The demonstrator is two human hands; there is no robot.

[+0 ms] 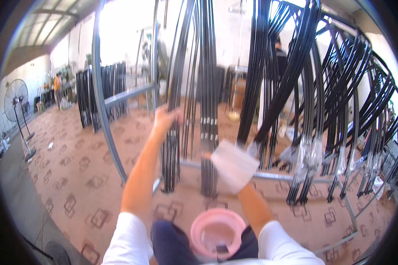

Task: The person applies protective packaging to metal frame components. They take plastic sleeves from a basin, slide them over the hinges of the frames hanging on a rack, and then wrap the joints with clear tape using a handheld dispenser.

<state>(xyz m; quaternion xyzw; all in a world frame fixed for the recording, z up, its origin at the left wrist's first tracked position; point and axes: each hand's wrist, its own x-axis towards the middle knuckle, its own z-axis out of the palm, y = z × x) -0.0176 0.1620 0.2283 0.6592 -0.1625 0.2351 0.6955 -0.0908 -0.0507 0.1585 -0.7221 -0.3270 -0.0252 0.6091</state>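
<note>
One pale sheet (235, 167) in right grip (207, 155), hiding palm.

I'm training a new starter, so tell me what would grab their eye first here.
Probably the crowd of long black strips filling the upper right. Then the round pink basin at the bottom centre, and the whitish sheet right of centre, mostly covering the right hand.

White sleeves (130, 238), bare hands (166, 118), dark trousers (172, 243)

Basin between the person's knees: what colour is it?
The basin is pink; it shows best in the head view.
</note>
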